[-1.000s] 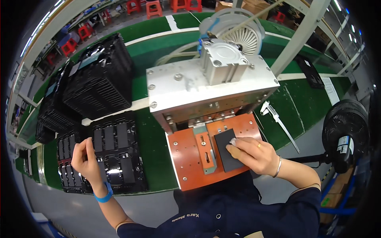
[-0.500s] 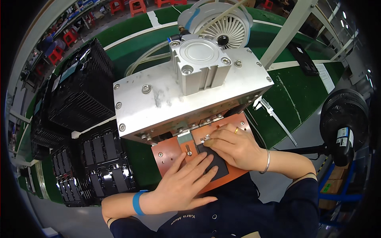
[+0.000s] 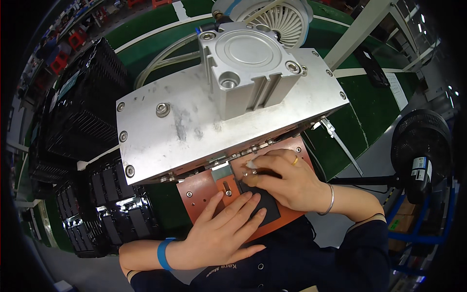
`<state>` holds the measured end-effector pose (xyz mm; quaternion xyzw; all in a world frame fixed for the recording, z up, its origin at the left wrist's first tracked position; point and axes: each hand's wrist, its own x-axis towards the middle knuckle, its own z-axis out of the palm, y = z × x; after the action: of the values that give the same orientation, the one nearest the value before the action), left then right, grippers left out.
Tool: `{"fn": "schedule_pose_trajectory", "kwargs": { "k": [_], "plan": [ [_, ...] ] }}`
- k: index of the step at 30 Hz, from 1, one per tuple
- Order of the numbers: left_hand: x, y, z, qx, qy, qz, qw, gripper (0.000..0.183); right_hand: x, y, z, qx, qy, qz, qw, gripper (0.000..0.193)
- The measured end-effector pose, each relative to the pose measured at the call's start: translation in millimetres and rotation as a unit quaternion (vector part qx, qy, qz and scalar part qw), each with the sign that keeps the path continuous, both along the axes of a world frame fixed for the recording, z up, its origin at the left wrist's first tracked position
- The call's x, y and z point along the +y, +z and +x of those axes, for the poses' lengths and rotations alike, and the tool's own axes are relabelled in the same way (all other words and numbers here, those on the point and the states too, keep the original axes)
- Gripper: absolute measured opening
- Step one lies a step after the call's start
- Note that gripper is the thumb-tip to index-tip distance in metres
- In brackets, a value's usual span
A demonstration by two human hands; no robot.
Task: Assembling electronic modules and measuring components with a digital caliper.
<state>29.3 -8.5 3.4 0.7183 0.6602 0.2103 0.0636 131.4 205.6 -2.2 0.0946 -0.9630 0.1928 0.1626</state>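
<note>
My left hand lies spread with its fingertips on a flat dark grey piece, pressing it against the orange-brown base plate. Over the far edge of that dark piece, my right hand is closed in a pinch. Small whitish and shiny bits show at its fingertips, too small to name. Left of the right fingertips, a slotted orange block with a screw is set on the base plate. Directly beyond both hands stands a silver metal press with a square cylinder on top.
Black trays holding dark flat pieces lie at the left, with tall stacks of black trays behind. A caliper rests on the green bench at the right. One fan stands at far right, another behind the press.
The press looks larger and nearer as the view shifts. My right fingers have bent and risen slightly over the dark piece. My left hand stays on it, almost unmoved.
</note>
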Motion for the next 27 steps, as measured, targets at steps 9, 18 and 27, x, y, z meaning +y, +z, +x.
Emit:
{"fn": "schedule_pose_trajectory", "kwargs": {
  "k": [9, 18, 27],
  "plan": [
    [-0.4, -0.4, -1.4, -0.022, -0.002, -0.005, 1.000, 0.063, 1.2, 13.8, 17.0, 0.032, -0.030, -0.053, 0.998, 0.034],
    [1.6, 4.6, -13.2, -0.010, 0.049, -0.019, 0.999, 0.061, 2.9, 8.5, 35.6, -0.032, 0.037, -0.050, 0.998, 0.036],
    [8.1, 2.2, -22.0, -0.046, 0.043, -0.055, 0.996, 0.065, 9.9, 6.9, 19.1, -0.023, 0.047, -0.053, 0.997, 0.036]
  ]
}}
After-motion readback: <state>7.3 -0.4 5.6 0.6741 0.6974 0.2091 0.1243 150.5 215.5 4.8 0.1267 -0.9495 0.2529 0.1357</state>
